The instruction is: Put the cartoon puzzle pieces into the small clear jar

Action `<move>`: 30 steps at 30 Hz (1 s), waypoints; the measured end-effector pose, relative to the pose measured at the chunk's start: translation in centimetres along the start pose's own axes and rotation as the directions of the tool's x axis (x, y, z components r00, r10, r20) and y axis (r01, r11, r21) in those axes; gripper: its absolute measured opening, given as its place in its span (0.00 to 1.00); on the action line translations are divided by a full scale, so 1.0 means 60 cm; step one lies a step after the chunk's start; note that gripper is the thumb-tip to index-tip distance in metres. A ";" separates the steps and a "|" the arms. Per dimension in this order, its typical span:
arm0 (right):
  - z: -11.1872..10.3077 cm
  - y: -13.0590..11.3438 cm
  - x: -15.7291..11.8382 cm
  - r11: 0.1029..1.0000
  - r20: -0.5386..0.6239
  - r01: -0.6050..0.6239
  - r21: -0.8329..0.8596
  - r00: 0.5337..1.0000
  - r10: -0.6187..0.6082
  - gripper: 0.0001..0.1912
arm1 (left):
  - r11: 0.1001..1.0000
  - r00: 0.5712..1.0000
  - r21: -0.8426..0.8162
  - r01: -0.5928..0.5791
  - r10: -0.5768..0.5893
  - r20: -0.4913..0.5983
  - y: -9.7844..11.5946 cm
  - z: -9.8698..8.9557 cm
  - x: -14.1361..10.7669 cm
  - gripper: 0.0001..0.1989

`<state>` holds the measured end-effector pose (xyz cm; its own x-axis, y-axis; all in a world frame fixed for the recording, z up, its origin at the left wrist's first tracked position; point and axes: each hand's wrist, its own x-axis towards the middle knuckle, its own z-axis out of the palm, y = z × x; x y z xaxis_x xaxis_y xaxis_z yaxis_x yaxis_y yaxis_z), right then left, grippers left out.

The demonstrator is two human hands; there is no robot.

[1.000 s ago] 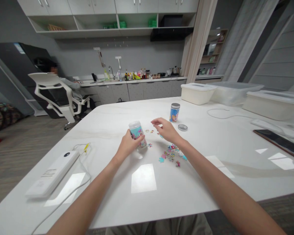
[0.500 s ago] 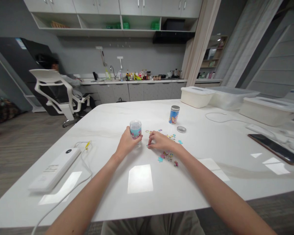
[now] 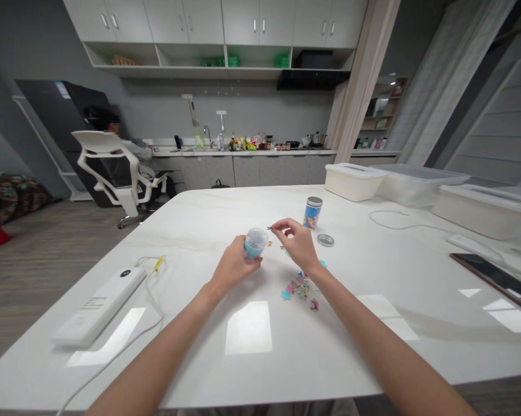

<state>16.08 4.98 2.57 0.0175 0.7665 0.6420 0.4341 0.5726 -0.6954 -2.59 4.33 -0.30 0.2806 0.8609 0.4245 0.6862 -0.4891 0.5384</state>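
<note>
My left hand (image 3: 237, 264) is wrapped round a clear jar (image 3: 255, 245) with a printed label, its open mouth tilted toward the right. Just right of the jar's rim, my right hand (image 3: 296, 241) pinches a small puzzle piece (image 3: 270, 228) between thumb and finger. Several colourful puzzle pieces (image 3: 302, 287) lie on the white table under and beside my right wrist, and a few more near its fingers. Behind that hand stands a blue-labelled can (image 3: 313, 213) with a metal lid on. A loose silver lid (image 3: 325, 240) lies flat in front of the can.
A white power strip (image 3: 100, 306) with a cable lies at the left. Storage boxes (image 3: 353, 182) stand at the back right, and a dark phone (image 3: 497, 280) lies at the right. Beyond the table, a person sits by a white chair (image 3: 108, 167).
My right hand has risen from the table with a puzzle piece and is now near the jar's mouth. The jar in my left hand has tilted to the right. The camera view has shifted slightly.
</note>
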 end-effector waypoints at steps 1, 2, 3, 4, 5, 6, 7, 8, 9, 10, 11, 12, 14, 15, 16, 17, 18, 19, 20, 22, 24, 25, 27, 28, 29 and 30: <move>0.000 -0.010 -0.001 0.998 0.015 0.055 0.020 0.998 -0.055 0.05 | 1.000 1.000 -0.002 -0.014 0.014 0.007 0.002 0.000 -0.001 0.16; 0.001 -0.017 -0.003 0.994 0.051 0.111 0.023 0.992 -0.113 0.06 | 1.000 1.000 -0.001 -0.025 0.025 0.015 0.004 0.001 -0.001 0.17; 0.002 -0.022 -0.005 0.987 0.087 0.159 0.014 0.983 -0.160 0.07 | 0.999 0.999 0.002 -0.033 0.033 0.023 0.006 0.001 -0.002 0.18; 0.004 -0.023 -0.007 0.982 0.110 0.191 0.000 0.976 -0.190 0.08 | 0.999 0.999 0.006 -0.038 0.038 0.030 0.007 0.001 -0.002 0.18; 0.005 -0.021 -0.009 0.979 0.111 0.203 -0.018 0.973 -0.200 0.10 | 0.999 0.999 0.011 -0.040 0.040 0.034 0.009 0.000 -0.002 0.18; 0.007 -0.014 -0.009 0.980 0.093 0.195 -0.039 0.977 -0.191 0.12 | 0.999 0.999 0.016 -0.041 0.040 0.033 0.010 0.000 -0.001 0.17; 0.008 -0.005 -0.008 0.983 0.073 0.171 -0.067 0.983 -0.166 0.15 | 0.999 0.999 0.022 -0.038 0.037 0.028 0.010 -0.001 0.000 0.17; 0.010 0.007 -0.006 0.985 0.069 0.134 -0.109 0.989 -0.127 0.18 | 0.999 0.999 0.033 -0.029 0.029 0.020 0.009 -0.002 0.001 0.16; 0.012 0.021 -0.003 0.981 0.095 0.092 -0.172 0.993 -0.076 0.20 | 0.999 1.000 0.048 -0.016 0.015 0.011 0.008 -0.003 0.002 0.15; 0.015 0.036 0.001 0.966 0.156 0.056 -0.253 0.988 -0.016 0.22 | 0.998 1.000 0.066 0.005 -0.004 -0.001 0.006 -0.003 0.004 0.14; 0.019 0.051 0.005 0.938 0.234 0.033 -0.345 0.971 0.052 0.23 | 0.996 0.999 0.085 0.032 -0.031 -0.016 0.004 -0.004 0.005 0.14; 0.024 0.066 0.010 0.904 0.300 0.023 -0.427 0.947 0.118 0.24 | 0.993 0.998 0.102 0.064 -0.061 -0.030 0.002 -0.005 0.006 0.13; 0.038 0.091 0.020 0.869 0.362 0.019 -0.495 0.913 0.186 0.22 | 0.985 0.992 0.124 0.119 -0.112 -0.057 -0.002 -0.006 0.008 0.13; 0.046 0.101 0.026 0.860 0.380 0.018 -0.509 0.902 0.206 0.21 | 0.982 0.989 0.128 0.138 -0.130 -0.066 -0.004 -0.007 0.008 0.13; 0.054 0.109 0.031 0.855 0.395 0.016 -0.518 0.891 0.223 0.20 | 0.980 0.987 0.129 0.151 -0.143 -0.071 -0.006 -0.007 0.008 0.13; 0.061 0.116 0.036 0.849 0.412 0.014 -0.529 0.879 0.242 0.19 | 0.979 0.986 0.130 0.158 -0.149 -0.074 -0.007 -0.008 0.008 0.13; 0.067 0.121 0.040 0.842 0.427 0.012 -0.539 0.866 0.260 0.17 | 0.978 0.985 0.131 0.162 -0.153 -0.076 -0.008 -0.008 0.008 0.13; 0.071 0.125 0.044 0.836 0.437 0.010 -0.548 0.856 0.276 0.15 | 0.978 0.985 0.132 0.162 -0.153 -0.078 -0.009 -0.009 0.008 0.14; 0.074 0.128 0.046 0.831 0.442 0.007 -0.556 0.849 0.289 0.13 | 0.978 0.985 0.133 0.161 -0.151 -0.079 -0.009 -0.009 0.008 0.14; 0.076 0.132 0.048 0.825 0.444 -0.005 -0.565 0.841 0.310 0.09 | 0.978 0.986 0.138 0.153 -0.143 -0.082 -0.009 -0.010 0.008 0.14; 0.073 0.133 0.046 0.825 0.450 -0.024 -0.564 0.829 0.332 0.08 | 0.979 0.988 0.141 0.144 -0.133 -0.083 -0.009 -0.010 0.008 0.14; 0.070 0.133 0.044 0.827 0.456 -0.033 -0.561 0.821 0.342 0.07 | 0.980 0.988 0.142 0.139 -0.129 -0.083 -0.008 -0.009 0.008 0.14; 0.064 0.132 0.039 0.832 0.463 -0.051 -0.552 0.812 0.357 0.06 | 0.981 0.989 0.143 0.133 -0.123 -0.080 -0.008 -0.007 0.008 0.13; 0.062 0.131 0.036 0.833 0.460 -0.058 -0.550 0.812 0.360 0.06 | 0.981 0.990 0.145 0.131 -0.121 -0.078 -0.008 -0.006 0.007 0.14; 0.059 0.131 0.032 0.833 0.452 -0.065 -0.549 0.815 0.361 0.06 | 0.980 0.990 0.148 0.130 -0.120 -0.074 -0.007 -0.005 0.007 0.14; 0.057 0.130 0.029 0.833 0.443 -0.071 -0.549 0.820 0.362 0.07 | 0.980 0.990 0.154 0.129 -0.119 -0.073 -0.007 -0.004 0.006 0.14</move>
<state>16.39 11.78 -2.85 -0.2277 0.9647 0.1323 0.8545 0.2631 -0.4478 -2.90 4.83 -0.20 0.1470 0.9006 0.4091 0.8116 -0.3462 0.4705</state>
